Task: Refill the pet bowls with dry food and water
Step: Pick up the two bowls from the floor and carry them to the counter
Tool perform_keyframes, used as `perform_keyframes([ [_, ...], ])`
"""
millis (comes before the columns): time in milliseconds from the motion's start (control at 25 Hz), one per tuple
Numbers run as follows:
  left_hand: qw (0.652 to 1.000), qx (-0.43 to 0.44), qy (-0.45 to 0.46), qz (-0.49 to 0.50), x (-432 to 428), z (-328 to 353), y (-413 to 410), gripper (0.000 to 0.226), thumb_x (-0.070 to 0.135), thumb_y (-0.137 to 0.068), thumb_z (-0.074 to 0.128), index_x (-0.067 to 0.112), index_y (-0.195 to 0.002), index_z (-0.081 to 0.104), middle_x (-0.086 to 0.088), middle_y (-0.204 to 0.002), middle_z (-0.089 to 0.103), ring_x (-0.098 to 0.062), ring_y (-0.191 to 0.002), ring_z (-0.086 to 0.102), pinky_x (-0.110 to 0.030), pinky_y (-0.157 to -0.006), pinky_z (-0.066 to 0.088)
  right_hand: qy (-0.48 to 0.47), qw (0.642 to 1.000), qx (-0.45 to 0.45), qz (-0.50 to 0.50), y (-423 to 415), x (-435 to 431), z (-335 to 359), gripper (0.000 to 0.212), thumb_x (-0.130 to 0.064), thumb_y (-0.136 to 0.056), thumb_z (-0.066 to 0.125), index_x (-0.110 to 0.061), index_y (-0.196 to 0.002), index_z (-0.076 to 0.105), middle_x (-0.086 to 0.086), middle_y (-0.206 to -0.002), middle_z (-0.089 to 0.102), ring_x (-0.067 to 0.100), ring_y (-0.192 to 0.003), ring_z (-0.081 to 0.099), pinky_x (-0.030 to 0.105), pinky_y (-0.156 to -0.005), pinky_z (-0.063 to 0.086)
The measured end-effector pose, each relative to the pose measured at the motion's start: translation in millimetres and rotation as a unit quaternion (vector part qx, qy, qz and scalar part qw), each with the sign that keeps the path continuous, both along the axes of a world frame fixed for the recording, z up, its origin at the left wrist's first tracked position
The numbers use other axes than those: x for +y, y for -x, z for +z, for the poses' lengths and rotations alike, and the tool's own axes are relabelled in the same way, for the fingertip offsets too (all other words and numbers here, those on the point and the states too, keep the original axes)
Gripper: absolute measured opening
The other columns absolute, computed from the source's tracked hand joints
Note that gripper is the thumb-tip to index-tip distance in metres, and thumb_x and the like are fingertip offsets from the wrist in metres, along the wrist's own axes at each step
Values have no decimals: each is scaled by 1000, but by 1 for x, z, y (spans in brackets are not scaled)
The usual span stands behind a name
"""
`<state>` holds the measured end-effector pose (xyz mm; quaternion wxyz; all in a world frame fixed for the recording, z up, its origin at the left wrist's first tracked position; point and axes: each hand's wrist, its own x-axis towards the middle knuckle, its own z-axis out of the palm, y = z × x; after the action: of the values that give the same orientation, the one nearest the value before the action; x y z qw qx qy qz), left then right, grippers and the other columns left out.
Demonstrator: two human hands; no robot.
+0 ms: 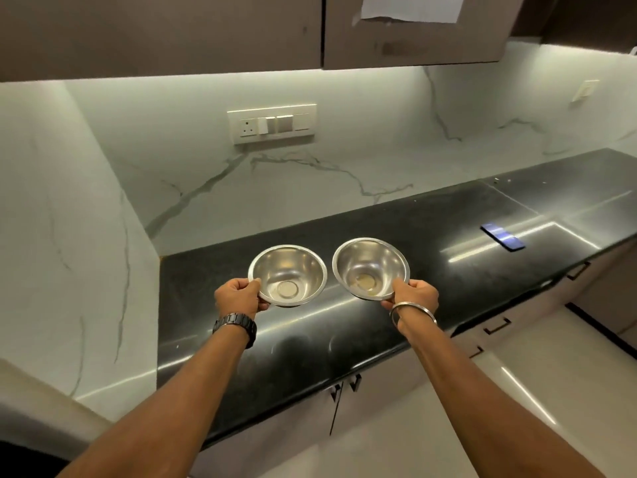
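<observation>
At the far left stands a pale marble wall (69, 208), with a switch panel (271, 124) on the backsplash further right. The left hand (238, 298), a dark watch (236, 327) on its wrist, has its fingers (253, 283) closed on the near-left rim of the left bowl (287, 276), thumb on top and the rest curled under. The bowl is steel, empty and dry-looking, and it hangs just above the black table (465, 215), or perhaps rests on it; I cannot tell which. Just beside it, apart by a small gap, is the right bowl (370, 269), tilted a little toward the person, with a faint yellowish stain at its bottom. The right hand (415, 296), wearing one metal bangle (412, 312), pinches its near-right rim the same way. Holding each by the rim keeps the bowls level and side by side, probably to set them down together for filling. Far right on the table lies a phone (503, 236), well apart from the bowls. Count: two bowls, two hands, one watch, one bangle, one phone. No food or water container is in sight, so refilling has not begun.
</observation>
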<state>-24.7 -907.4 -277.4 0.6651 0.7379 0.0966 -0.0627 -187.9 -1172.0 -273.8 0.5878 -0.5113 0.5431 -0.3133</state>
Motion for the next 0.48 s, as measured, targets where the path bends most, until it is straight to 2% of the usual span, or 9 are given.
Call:
perform_keyframes([
  [80, 1000, 7, -10, 29, 6, -10, -4, 9, 9, -94, 74, 2, -88, 72, -17, -76, 74, -17, -43, 65, -25, -45, 57, 2, 1000, 14, 21, -16, -4, -8, 7, -2, -87, 76, -6, -90, 71, 18, -94, 75, 26, -62, 75, 28, -40, 58],
  [160, 998, 15, -20, 55, 9, -20, -5, 9, 10, -94, 74, 2, -90, 72, -19, -78, 76, -20, -46, 66, -29, -51, 60, 6, 998, 34, 53, -30, -10, -18, 12, -1, -87, 76, -10, -83, 69, 17, -92, 75, 26, -62, 75, 31, -44, 61],
  [240, 996, 28, -28, 80, 10, -29, -3, 9, 11, -93, 75, 3, -90, 72, -19, -78, 77, -21, -49, 67, -32, -56, 62, 8, 996, 46, 81, -41, -18, -26, 13, -1, -87, 76, -10, -81, 69, 18, -91, 76, 27, -63, 76, 36, -50, 64],
  [360, 991, 42, -46, 117, 5, -45, 2, 7, 10, -92, 75, 3, -90, 73, -16, -76, 76, -23, -49, 68, -32, -56, 62, 7, 991, 55, 118, -53, -28, -38, 16, -1, -88, 74, -9, -75, 67, 19, -89, 75, 28, -63, 75, 43, -57, 67],
  [480, 986, 62, -65, 144, 0, -63, 9, 5, 11, -91, 75, 5, -90, 74, -15, -73, 76, -22, -47, 68, -41, -65, 67, 6, 988, 55, 144, -60, -37, -49, 13, -2, -88, 73, -5, -77, 69, 16, -83, 73, 28, -63, 74, 35, -43, 62],
])
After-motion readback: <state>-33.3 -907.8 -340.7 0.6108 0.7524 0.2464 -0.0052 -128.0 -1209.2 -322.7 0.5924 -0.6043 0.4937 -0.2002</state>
